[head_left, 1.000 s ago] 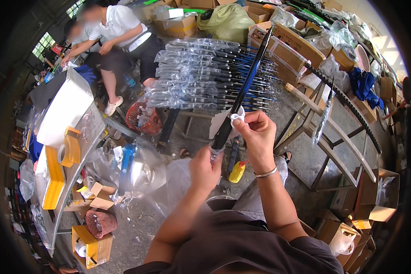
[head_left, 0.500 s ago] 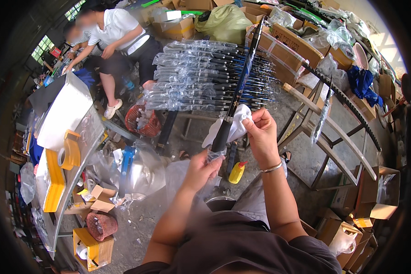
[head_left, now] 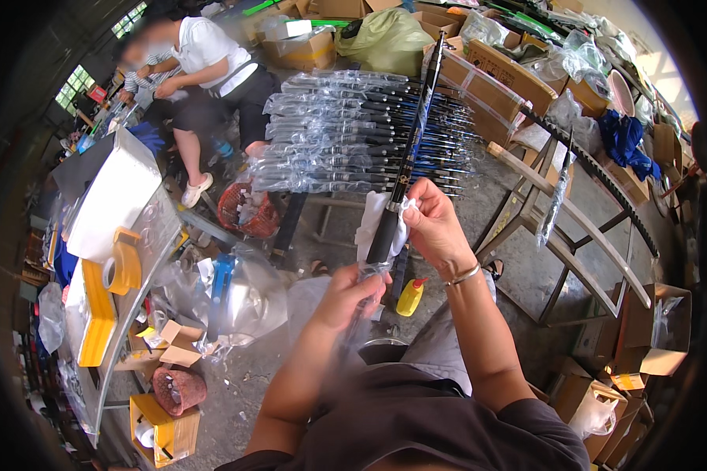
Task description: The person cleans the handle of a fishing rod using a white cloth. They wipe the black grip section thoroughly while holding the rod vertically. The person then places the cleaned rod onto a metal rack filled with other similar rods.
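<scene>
A black and blue fishing rod (head_left: 417,133) slants up and away in front of me. My left hand (head_left: 346,297) is closed round its lower end, where clear plastic (head_left: 357,334) hangs from the grip. A white cloth (head_left: 368,226) lies round and behind the rod's black handle. With thumb and fingers pinched, my right hand (head_left: 440,229) holds the cloth's right side against the rod. Beyond my hands, several similar rods (head_left: 330,149) lie side by side in a stack, their handle ends in clear plastic.
A yellow bottle (head_left: 409,298) stands on the floor below my right hand. At left, a table carries tape rolls (head_left: 120,267); a red basket (head_left: 247,208) stands nearby. Two people (head_left: 212,63) sit at the far left. A metal frame (head_left: 562,228) and cardboard boxes (head_left: 658,330) occupy the right.
My right hand has moved slightly left with the cloth, which now sits closer round the handle. The rod stands a little steeper. A seated person has drawn an arm back from the table.
</scene>
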A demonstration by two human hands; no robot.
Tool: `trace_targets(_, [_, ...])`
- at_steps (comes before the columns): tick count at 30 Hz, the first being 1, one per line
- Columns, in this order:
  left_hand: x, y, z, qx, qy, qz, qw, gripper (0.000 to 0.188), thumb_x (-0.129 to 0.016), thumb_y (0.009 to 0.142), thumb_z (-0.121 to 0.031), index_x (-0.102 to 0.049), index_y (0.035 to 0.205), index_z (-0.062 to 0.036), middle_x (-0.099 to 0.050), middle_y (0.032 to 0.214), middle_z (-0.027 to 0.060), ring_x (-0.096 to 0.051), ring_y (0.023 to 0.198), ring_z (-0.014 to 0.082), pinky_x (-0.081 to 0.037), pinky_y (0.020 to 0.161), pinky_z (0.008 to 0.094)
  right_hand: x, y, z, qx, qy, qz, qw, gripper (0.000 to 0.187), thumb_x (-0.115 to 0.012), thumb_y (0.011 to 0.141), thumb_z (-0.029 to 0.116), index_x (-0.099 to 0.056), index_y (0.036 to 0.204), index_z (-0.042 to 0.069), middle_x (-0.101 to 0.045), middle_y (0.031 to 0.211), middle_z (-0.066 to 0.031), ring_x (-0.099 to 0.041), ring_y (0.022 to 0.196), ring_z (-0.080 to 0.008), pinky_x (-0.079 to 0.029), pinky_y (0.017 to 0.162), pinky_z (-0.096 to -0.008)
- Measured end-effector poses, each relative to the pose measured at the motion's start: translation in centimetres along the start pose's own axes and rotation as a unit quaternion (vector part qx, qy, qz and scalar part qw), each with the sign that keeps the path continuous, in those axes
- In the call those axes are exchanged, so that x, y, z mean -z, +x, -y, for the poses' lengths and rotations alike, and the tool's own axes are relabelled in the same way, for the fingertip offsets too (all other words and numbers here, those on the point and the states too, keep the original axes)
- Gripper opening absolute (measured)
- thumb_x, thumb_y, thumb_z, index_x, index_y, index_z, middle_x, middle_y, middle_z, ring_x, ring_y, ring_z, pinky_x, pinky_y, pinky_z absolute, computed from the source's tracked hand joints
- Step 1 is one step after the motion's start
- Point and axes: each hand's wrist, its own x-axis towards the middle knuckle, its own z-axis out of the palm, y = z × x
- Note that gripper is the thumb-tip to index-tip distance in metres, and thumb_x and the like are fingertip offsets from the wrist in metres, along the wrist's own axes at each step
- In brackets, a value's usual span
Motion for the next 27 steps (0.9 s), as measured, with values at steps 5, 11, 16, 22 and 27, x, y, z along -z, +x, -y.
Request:
trace_targets(5, [-0.6,0.5,0.7,-0.065,0.184,-0.121,0.973,0.018,-0.060,0.091,-0.018,-0.058,0.092,-0.0005,-0.053,0.065,0.0003,-0.047,0.050,0.0078,-0.037,0.046,0.0242,-0.2,-0.4,-0.1,0.024,-0.082,-0.073,0.994,0.020,-0.069,0.084,0.005,-0.050,0.088,0.006,-0.063,0.079,-0.0006,-0.058,0.068,-0.0061,-0.047,0.063,-0.0212])
trace_targets(11, [-1.5,1.4,0.9,-0.180,0.497,-0.259,0.808,0.017,-0.065,0.084,-0.015,-0.056,0.088,-0.0015,-0.056,0.063,0.0073,-0.056,0.054,0.0218,-0.041,0.049,0.0331,-0.9,-0.6,-0.5,0.040,-0.148,-0.163,0.975,0.017,-0.066,0.085,0.000,-0.050,0.088,0.006,-0.063,0.077,-0.0006,-0.057,0.068,-0.0049,-0.045,0.060,-0.0192])
trace_targets(16, [0.3,2.3,2.2,-0.247,0.640,-0.306,0.660,0.019,-0.068,0.076,-0.010,-0.053,0.087,-0.0037,-0.060,0.075,0.0120,-0.060,0.067,0.0346,-0.044,0.057,0.0412,-1.0,-0.4,-1.1,0.031,-0.197,-0.214,0.956,0.018,-0.066,0.085,0.000,-0.049,0.088,0.006,-0.060,0.074,0.0000,-0.055,0.064,-0.0047,-0.044,0.057,-0.0192])
trace_targets(22, [1.3,2.8,2.3,-0.228,0.689,-0.307,0.616,0.026,-0.069,0.073,-0.012,-0.053,0.093,-0.0043,-0.057,0.078,0.0107,-0.060,0.069,0.0331,-0.041,0.068,0.0462,-1.2,-0.3,-1.1,0.011,-0.222,-0.239,0.945,0.018,-0.067,0.084,0.001,-0.049,0.087,0.006,-0.060,0.074,-0.0005,-0.054,0.061,-0.0045,-0.043,0.053,-0.0193])
trace_targets(27, [2.5,3.6,2.4,-0.266,0.677,-0.324,0.605,0.025,-0.069,0.075,-0.014,-0.054,0.093,-0.0036,-0.058,0.075,0.0120,-0.058,0.061,0.0325,-0.042,0.056,0.0435,-2.6,-1.1,-0.1,0.026,-0.207,-0.235,0.949,0.017,-0.065,0.085,0.001,-0.049,0.088,0.005,-0.060,0.074,-0.0005,-0.054,0.062,-0.0047,-0.043,0.055,-0.0189])
